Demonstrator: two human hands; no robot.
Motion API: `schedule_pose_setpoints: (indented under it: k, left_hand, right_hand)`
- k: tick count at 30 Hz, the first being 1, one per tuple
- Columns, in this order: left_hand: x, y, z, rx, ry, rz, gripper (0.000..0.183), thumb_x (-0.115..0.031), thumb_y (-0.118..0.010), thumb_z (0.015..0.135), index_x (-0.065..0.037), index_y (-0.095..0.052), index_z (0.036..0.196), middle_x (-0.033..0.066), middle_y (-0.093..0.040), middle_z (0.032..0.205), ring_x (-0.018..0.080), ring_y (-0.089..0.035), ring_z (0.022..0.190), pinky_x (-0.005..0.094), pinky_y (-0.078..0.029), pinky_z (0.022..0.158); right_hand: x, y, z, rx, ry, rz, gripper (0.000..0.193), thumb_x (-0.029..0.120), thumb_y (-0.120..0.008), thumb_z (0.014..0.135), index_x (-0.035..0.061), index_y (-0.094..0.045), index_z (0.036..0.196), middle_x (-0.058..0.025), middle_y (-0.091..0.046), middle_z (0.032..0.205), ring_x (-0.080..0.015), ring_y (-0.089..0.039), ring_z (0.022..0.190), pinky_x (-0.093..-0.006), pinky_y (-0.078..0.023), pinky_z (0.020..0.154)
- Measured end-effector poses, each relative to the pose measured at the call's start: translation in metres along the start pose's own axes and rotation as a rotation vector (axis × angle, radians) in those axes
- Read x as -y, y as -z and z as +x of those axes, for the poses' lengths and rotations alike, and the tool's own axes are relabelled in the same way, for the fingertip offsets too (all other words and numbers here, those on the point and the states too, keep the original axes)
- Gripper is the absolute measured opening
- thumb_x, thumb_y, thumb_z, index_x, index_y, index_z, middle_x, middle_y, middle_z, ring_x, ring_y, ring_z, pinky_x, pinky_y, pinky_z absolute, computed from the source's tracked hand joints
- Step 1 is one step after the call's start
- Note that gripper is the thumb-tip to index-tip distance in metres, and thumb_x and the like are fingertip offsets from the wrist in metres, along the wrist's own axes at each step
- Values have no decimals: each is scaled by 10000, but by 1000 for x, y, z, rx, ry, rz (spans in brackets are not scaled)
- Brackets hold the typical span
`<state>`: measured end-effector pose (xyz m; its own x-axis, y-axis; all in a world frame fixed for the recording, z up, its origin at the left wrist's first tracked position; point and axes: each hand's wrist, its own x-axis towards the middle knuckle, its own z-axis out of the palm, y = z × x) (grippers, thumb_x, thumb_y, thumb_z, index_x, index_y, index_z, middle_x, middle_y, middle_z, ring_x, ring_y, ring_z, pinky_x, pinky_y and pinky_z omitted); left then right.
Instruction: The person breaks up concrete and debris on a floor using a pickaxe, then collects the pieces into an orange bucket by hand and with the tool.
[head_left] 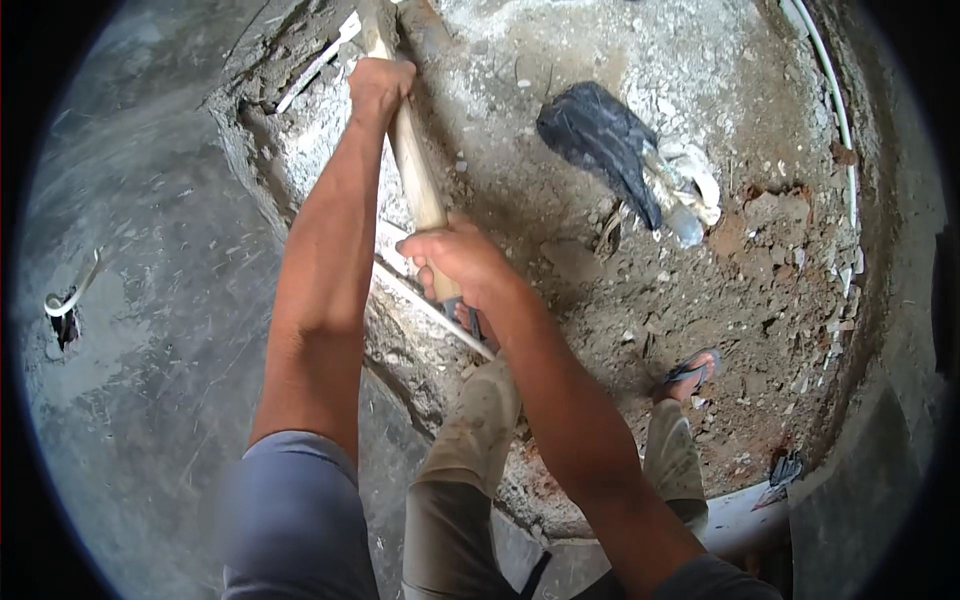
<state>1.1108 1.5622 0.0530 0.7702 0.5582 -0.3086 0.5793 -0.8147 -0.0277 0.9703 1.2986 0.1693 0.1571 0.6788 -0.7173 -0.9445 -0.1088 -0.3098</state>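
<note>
Both my hands grip a thick wooden tool handle [415, 165], slanting from the top edge down toward my legs. High up on the wood, my left hand [381, 86] is closed around it. My right hand [462, 262] wraps it lower down, near a dark part at that end. Whatever head the tool has at its upper end lies outside the picture. Beneath the handle is broken, whitish and brown dirt [500, 210]. A thin white pipe [430, 310] runs just below my right hand, toward my knee.
A crumpled black plastic bag [595, 135] lies on the dirt with whitish plastic scraps [690, 190]. Another white pipe [835, 100] follows the right edge. Smooth grey concrete [150, 230] borders the left, with a bent white tube [75, 290] sticking up. My sandalled foot [692, 373] stands on the rubble.
</note>
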Motion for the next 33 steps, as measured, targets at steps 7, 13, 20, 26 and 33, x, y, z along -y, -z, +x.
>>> schedule_pose_setpoints:
  k: [7,13,20,26,33]
  left_hand:
    - [-54,5,-103,99,435,-739,249,-135,-674,761,114,-672,749,180,-687,677,251,-679,547,389,-544,517]
    - [-12,14,-161,16,426,-588,210,-124,-660,792,77,-715,767,176,-696,632,271,-730,594,381,-573,571]
    - [-30,-61,-392,242,531,-568,457,-173,-735,821,106,-593,1154,338,-684,1061,404,-716,1009,472,-583,808]
    - [-124,-8,-570,522,945,-1411,240,-25,-764,808,13,-574,951,75,-606,707,172,-587,518,337,-451,456]
    - [-89,246,-386,-532,-143,-1720,142,-147,-705,909,-35,-642,850,64,-640,757,179,-629,680,333,-518,689]
  right_hand:
    - [-75,37,-8,-107,-40,-4,252,138,-747,807,-2,-623,975,-36,-576,603,-150,-558,481,-333,-463,444]
    - [-108,-3,-58,-104,-54,-160,312,130,-745,802,-10,-622,1052,-54,-624,691,-134,-548,495,-305,-440,469]
    - [-240,47,-213,-203,-175,-677,387,206,-766,827,-4,-661,1134,-143,-722,934,-198,-668,792,-363,-531,664]
    - [-339,122,-383,-497,-303,-751,490,274,-789,795,11,-676,1192,-261,-725,1005,-388,-721,995,-438,-565,868]
    - [-63,57,-140,-540,1023,-1154,199,159,-735,847,76,-686,1021,-171,-708,942,-391,-705,879,-495,-558,721]
